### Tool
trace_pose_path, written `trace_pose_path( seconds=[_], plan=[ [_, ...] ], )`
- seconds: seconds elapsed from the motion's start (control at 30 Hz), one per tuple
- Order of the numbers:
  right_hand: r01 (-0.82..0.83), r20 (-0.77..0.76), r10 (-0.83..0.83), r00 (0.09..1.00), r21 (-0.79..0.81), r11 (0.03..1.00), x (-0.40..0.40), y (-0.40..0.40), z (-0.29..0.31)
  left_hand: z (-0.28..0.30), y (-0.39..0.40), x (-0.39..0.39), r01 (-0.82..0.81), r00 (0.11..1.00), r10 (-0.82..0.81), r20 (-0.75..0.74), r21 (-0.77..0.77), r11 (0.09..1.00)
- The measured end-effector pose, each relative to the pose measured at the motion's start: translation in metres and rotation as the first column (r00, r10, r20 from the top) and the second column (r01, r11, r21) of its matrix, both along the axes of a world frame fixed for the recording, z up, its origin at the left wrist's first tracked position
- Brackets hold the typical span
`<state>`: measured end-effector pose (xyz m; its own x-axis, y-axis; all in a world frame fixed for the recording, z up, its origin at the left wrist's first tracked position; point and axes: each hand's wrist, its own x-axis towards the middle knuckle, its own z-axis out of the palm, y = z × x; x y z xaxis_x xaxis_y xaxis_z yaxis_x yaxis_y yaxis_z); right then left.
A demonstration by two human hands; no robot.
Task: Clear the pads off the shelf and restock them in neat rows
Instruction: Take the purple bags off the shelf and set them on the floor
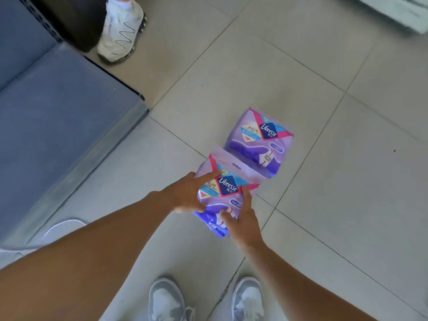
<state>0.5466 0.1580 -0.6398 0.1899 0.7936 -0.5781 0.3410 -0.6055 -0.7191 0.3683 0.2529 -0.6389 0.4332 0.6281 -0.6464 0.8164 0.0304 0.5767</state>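
Note:
Two purple Libresse pad packs lie on the tiled floor. The near pack (pixel 228 181) overlaps the lower edge of the far pack (pixel 261 140). My left hand (pixel 187 193) grips the near pack's left side, fingers spread over its front. My right hand (pixel 240 218) holds its lower right corner, one finger stretched up along the edge. More purple packs seem to lie stacked under the near one; how many is hidden. The blue-grey shelf (pixel 58 117) at the left is bare.
My two grey shoes (pixel 206 300) stand at the bottom edge. Another person's white shoe (pixel 120 28) is on the floor at the top, by the shelf's far corner. A white fixture edge (pixel 398 10) shows at the top right.

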Motion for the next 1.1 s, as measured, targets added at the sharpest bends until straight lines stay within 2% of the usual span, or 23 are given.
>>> trace_pose_path(
  seconds=[0.17, 0.3, 0.47, 0.57, 0.63, 0.7, 0.83, 0.9, 1.0, 1.1],
  plan=[
    [0.033, 0.055, -0.03, 0.998, -0.055, 0.998, 0.012, 0.0, -0.066, -0.067, 0.001, 0.02, 0.0, 1.0, 0.0, -0.006, -0.013, 1.0],
    [0.04, 0.056, -0.034, 0.998, -0.099, 0.994, 0.015, 0.002, -0.099, -0.098, 0.002, 0.029, 0.003, 1.0, -0.003, 0.017, -0.046, 0.999],
    [-0.015, 0.109, 0.033, 0.994, -0.16, 0.987, 0.018, 0.006, -0.105, -0.097, 0.004, 0.031, 0.015, 1.0, -0.014, 0.027, -0.053, 0.998],
    [-0.118, 0.211, 0.176, 0.962, -0.264, 0.957, 0.021, 0.009, -0.076, -0.065, 0.002, 0.031, 0.106, 0.987, -0.104, -0.122, 0.005, 0.994],
    [-0.22, 0.301, 0.32, 0.898, -0.323, 0.92, 0.02, 0.01, -0.043, -0.032, 0.001, 0.029, 0.18, 0.951, -0.165, -0.263, 0.033, 0.983],
    [-0.369, 0.364, 0.47, 0.804, -0.314, 0.875, 0.017, 0.016, -0.001, 0.009, 0.0, 0.025, 0.182, 0.93, -0.156, -0.332, 0.047, 0.982],
    [-0.636, 0.482, 0.691, 0.538, -0.306, 0.709, 0.006, 0.043, 0.102, 0.108, -0.001, 0.01, 0.094, 0.924, -0.049, -0.38, 0.1, 0.991],
    [-0.727, 0.533, 0.728, 0.432, -0.273, 0.63, -0.005, 0.064, 0.162, 0.168, 0.002, -0.001, 0.02, 0.924, 0.039, -0.381, 0.149, 0.989],
    [-0.828, 0.609, 0.719, 0.335, -0.174, 0.533, -0.028, 0.094, 0.251, 0.26, 0.002, -0.02, -0.094, 0.899, 0.186, -0.397, 0.238, 0.967],
    [-0.908, 0.669, 0.726, 0.157, -0.19, 0.372, -0.056, 0.123, 0.345, 0.353, 0.0, -0.043, -0.209, 0.851, 0.338, -0.402, 0.331, 0.92]
  ],
)
